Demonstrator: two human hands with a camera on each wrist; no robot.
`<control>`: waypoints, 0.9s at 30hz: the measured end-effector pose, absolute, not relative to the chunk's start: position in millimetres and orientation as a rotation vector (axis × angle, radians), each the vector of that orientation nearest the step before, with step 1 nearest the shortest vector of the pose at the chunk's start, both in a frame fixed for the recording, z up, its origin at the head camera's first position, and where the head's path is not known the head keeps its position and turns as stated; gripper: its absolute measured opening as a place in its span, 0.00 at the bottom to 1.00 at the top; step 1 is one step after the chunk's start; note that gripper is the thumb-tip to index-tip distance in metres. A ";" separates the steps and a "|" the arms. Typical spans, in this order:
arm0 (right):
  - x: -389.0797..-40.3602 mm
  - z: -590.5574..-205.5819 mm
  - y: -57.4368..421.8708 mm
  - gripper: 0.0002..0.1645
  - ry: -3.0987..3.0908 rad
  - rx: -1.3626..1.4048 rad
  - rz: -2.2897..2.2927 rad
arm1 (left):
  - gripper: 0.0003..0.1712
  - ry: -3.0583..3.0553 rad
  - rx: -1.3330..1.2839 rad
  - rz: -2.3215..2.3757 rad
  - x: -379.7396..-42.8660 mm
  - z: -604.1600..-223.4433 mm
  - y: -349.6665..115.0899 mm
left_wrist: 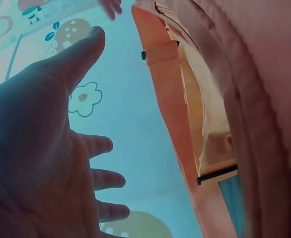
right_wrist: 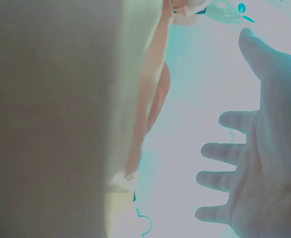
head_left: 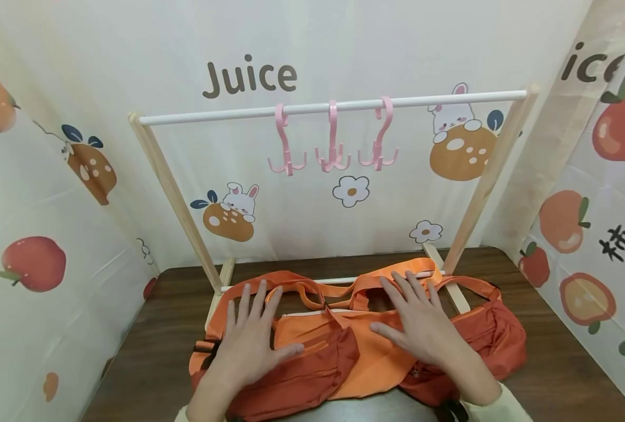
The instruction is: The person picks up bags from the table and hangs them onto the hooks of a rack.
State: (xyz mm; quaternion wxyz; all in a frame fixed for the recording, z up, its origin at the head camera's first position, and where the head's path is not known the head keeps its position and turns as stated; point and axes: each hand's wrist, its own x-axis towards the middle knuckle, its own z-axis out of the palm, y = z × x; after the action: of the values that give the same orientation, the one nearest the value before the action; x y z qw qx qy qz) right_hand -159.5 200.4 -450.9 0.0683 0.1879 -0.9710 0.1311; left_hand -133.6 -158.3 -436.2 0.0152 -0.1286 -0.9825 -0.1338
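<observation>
My left hand [head_left: 249,346] is held palm down with fingers spread over the rust-red bag [head_left: 296,387] on the left. Over the middle, my right hand [head_left: 423,328] overlaps the bright orange bag [head_left: 372,366], its fingers likewise straight and apart. A second rust-red bag [head_left: 494,337] lies by my right wrist. Nothing is gripped by either hand. In the left wrist view, an orange strap [left_wrist: 168,94] with dark buckles runs beside the hand. Looped orange straps [head_left: 280,276] lie along the bags' far side.
Behind the bags stands a wooden rack with a white top rail [head_left: 207,117]. Three pink hooks, left [head_left: 284,143], middle [head_left: 333,140] and right [head_left: 381,140], hang from it. The wooden tabletop [head_left: 143,351] meets printed curtains [head_left: 301,228] at back and sides.
</observation>
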 end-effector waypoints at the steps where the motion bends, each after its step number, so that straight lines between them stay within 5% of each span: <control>1: -160.0 -448.7 199.5 0.57 -2.918 0.576 0.391 | 0.66 -3.055 -0.403 -0.418 -134.1 -435.8 -158.8; 27: -192.8 -411.3 139.5 0.51 -2.918 0.845 0.428 | 0.57 -2.971 -0.477 -0.390 -170.7 -414.3 -197.6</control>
State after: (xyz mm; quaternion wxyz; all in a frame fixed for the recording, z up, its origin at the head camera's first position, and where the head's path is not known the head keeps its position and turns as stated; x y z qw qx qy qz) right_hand -192.8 139.5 -411.3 0.0369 0.2751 -0.9505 0.1394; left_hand -170.7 -197.6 -414.3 0.0536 -0.1569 -0.9778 -0.1282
